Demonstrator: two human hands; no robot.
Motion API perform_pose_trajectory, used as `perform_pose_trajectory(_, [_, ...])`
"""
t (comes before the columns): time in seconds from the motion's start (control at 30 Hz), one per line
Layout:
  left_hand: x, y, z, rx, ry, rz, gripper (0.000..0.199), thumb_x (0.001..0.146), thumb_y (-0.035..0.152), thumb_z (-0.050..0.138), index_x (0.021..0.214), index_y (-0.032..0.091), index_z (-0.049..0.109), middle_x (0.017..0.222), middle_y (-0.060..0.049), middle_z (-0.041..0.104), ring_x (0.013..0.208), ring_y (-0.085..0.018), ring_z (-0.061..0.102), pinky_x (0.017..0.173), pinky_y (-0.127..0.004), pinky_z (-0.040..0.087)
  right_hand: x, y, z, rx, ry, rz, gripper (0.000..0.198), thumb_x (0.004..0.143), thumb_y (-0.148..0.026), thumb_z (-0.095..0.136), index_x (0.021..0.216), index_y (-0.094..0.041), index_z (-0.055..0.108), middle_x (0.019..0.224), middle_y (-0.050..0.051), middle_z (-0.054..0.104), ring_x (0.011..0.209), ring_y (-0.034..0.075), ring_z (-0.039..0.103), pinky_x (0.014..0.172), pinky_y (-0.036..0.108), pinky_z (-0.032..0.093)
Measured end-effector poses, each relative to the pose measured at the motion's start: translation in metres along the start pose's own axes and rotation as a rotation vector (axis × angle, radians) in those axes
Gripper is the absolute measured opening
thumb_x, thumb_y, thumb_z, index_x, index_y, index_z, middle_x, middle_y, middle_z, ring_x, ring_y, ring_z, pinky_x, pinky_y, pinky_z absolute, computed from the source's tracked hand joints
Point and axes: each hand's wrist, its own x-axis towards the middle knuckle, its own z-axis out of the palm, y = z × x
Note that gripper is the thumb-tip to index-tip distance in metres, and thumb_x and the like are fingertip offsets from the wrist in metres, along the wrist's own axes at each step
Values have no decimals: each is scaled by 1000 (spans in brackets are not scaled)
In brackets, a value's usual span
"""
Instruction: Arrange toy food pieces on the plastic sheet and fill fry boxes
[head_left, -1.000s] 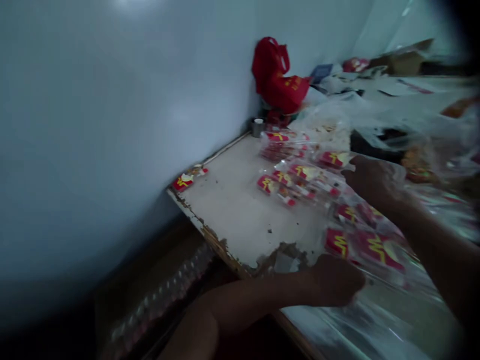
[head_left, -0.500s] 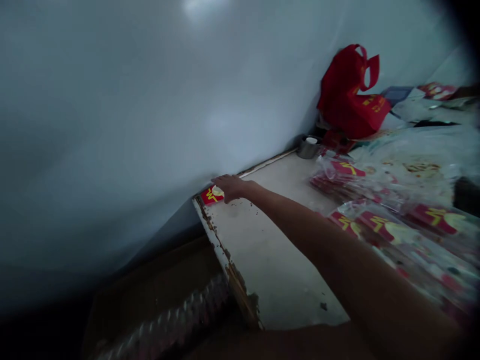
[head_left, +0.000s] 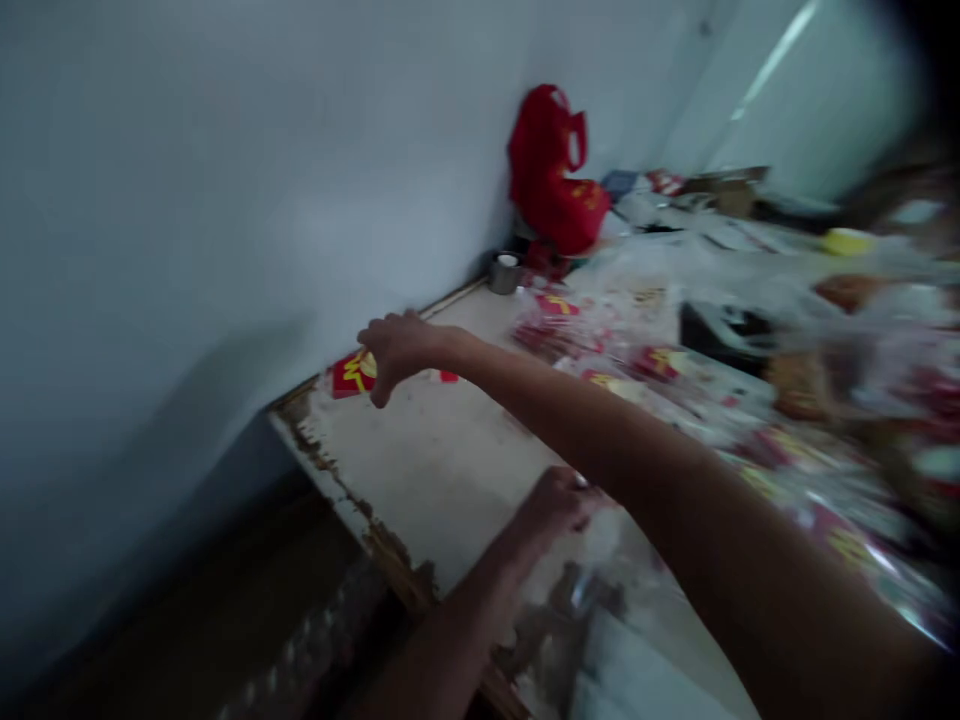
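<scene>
We have our right hand just left of the middle of the frame, its fingers spread and its thumb apart, over a red and yellow packet. That packet lies flat by the far-left corner of the table, close to the wall; our fingers cover part of it, and we cannot tell whether they touch it. Our right forearm runs in from the lower right and crosses above our left hand, which sits just below the centre with its fingers curled. Blur keeps us from telling whether the left hand grips anything. Right of centre we see more red and yellow packets in clear plastic, spread towards the lower right. In the upper middle a red bag leans against the wall, with a small grey cylinder just below it.
</scene>
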Motion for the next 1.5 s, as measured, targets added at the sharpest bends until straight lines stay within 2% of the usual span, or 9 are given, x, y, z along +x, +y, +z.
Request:
perform_pose_trajectory(0.13, [-3,-2,10,-152,-11,-19,32,63,42,80,78,14,75,63,1,58,56,-8,43,57,-24,34,-119,20,-74,24,-29,156,73,49,-58,89,106,-17,67,112,1,65,109,29,59,102,43,43])
perform_pose_trajectory(0.27, [-4,-5,10,-52,-31,-21,29,61,35,83,79,14,75,69,-1,63,65,-11,52,64,-24,40,-271,23,-108,82,-2,408,63,47,-44,94,101,-20,71,108,3,67,110,32,59,98,42,44])
perform_pose_trajectory(0.43, [-6,10,28,135,-149,42,41,60,33,82,97,17,75,67,1,61,59,-10,51,62,-25,43,-436,-7,-88,-11,-39,641,81,54,-46,90,127,-22,64,121,10,64,114,36,58,97,45,45])
perform_pose_trajectory(0.6, [-11,31,55,291,-247,-23,41,66,42,78,99,18,77,76,-3,69,65,-11,56,64,-23,42,-535,-62,-44,-61,-148,782,93,54,-47,87,137,-17,56,126,16,61,117,39,55,98,49,42])
perform_pose_trajectory(0.8, [-21,43,96,360,-287,-91,53,66,63,77,88,15,77,81,-7,73,72,-14,62,72,-26,45,-597,-106,-5,-52,-76,871,91,57,-46,82,140,-20,53,129,17,59,120,39,53,101,51,39])
perform_pose_trajectory(1.0, [-39,54,138,434,-123,77,44,60,53,84,82,16,78,78,-5,74,77,-17,62,77,-28,44,-633,-109,8,-57,36,906,88,59,-46,81,137,-20,53,128,17,60,115,38,55,94,49,41])
perform_pose_trajectory(1.13, [-47,55,151,461,-37,92,33,56,43,87,73,16,76,74,-3,72,74,-16,62,79,-29,45,-640,-100,5,-133,146,940,87,59,-54,81,135,-22,52,122,15,61,109,38,56,89,47,40])
perform_pose_trajectory(1.27, [-55,53,159,557,9,97,31,52,36,90,66,15,72,67,-1,69,65,-14,58,68,-27,44,-634,-93,-1,-261,288,984,96,63,-58,81,143,-20,43,121,17,60,110,40,51,90,48,37])
perform_pose_trajectory(1.5, [-61,56,167,631,-53,80,33,53,36,90,70,15,71,66,0,67,61,-12,56,61,-25,42,-624,-92,2,-342,338,1017,98,68,-53,81,147,-17,35,124,20,58,112,42,46,92,50,33])
